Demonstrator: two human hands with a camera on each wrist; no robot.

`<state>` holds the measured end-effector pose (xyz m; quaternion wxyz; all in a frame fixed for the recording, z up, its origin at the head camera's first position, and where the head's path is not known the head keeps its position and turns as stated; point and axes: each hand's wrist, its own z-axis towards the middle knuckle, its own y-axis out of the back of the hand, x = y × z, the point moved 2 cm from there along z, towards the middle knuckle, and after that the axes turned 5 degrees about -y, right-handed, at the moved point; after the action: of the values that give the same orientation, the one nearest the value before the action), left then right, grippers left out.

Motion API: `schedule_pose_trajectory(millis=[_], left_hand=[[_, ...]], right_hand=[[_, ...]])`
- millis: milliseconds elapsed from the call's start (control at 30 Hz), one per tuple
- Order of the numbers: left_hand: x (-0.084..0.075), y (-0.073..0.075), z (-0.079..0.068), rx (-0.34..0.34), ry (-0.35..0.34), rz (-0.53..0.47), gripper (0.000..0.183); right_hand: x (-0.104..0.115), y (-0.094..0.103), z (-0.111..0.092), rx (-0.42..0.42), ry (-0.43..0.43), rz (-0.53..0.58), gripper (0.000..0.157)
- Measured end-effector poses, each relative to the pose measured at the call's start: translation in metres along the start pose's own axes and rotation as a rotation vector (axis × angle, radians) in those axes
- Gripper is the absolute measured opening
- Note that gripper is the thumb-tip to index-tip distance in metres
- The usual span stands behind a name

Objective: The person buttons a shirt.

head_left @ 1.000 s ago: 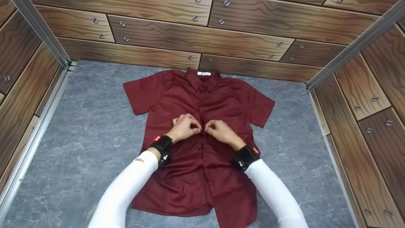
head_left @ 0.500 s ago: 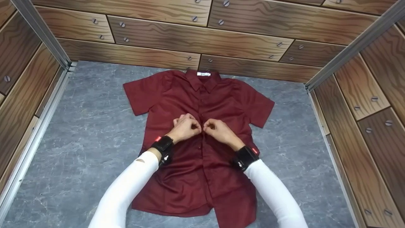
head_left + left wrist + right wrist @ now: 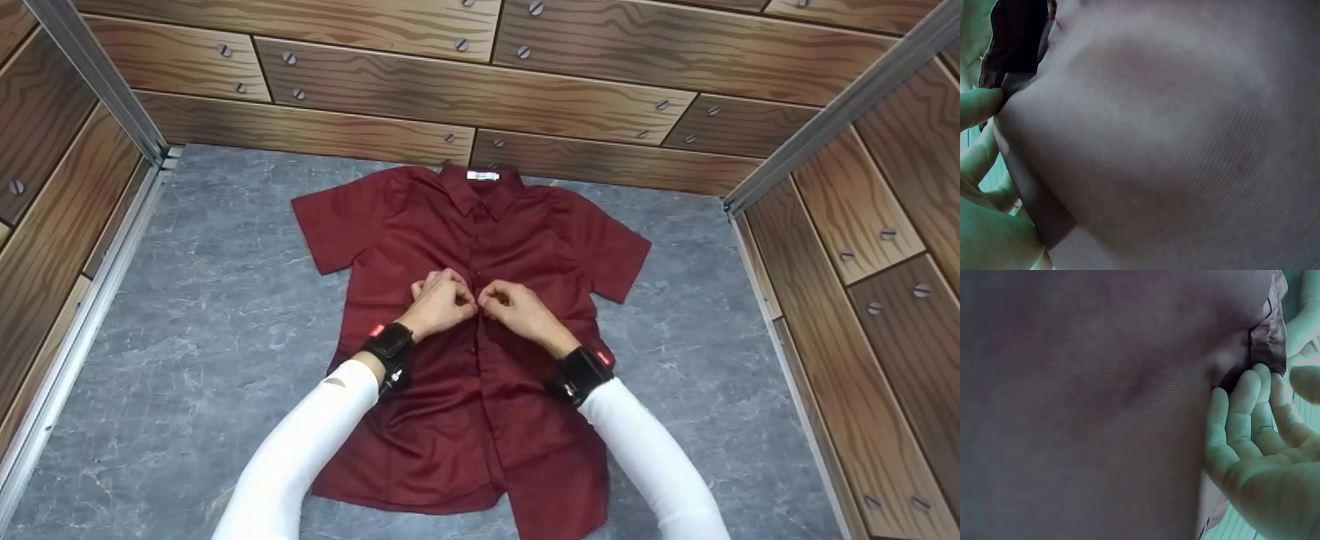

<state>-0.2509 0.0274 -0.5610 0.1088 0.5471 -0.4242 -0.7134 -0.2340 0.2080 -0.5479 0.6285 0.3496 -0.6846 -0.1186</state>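
Observation:
A dark red short-sleeved shirt point(image 3: 427, 420) lies front up, collar point(image 3: 480, 199) away from me. Halfway down its front opening, my left hand point(image 3: 441, 304) pinches the fabric edge between thumb and fingertips. Just across the opening, my right hand point(image 3: 521, 309) does the same on the other edge, and the fingertips of both hands almost meet. In the right wrist view, the right fingers point(image 3: 1244, 410) curl against the raised front band point(image 3: 1268, 343). The left wrist view has the left thumb and fingers at the cloth edge point(image 3: 1033, 197). A small button point(image 3: 473, 350) shows below the hands.
The shirt rests on a grey marbled surface point(image 3: 187, 330). Wood-patterned panels point(image 3: 480, 90) rise at the back and both sides, with metal rails point(image 3: 97, 300) along their edges. A white label point(image 3: 483, 175) shows inside the collar.
My right hand has shifted slightly left, closing the gap to the left hand's fingertips. The left hand has barely moved, and the shirt lies almost as before.

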Motion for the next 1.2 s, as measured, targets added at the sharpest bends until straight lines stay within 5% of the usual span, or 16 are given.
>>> schedule_pose_trajectory(millis=[333,733,1200], left_hand=[[0.002,0.002,0.001,0.010,0.043,-0.055,0.011],[0.006,0.002,0.001,0.047,0.035,-0.139,0.020],[0.006,0.003,0.000,0.065,0.012,-0.117,0.014]], right_hand=[[0.001,-0.003,-0.002,-0.002,0.056,-0.051,0.024],[0.002,-0.005,-0.001,-0.054,0.087,-0.106,0.021],[-0.008,0.005,-0.001,-0.065,0.018,-0.139,0.014]])
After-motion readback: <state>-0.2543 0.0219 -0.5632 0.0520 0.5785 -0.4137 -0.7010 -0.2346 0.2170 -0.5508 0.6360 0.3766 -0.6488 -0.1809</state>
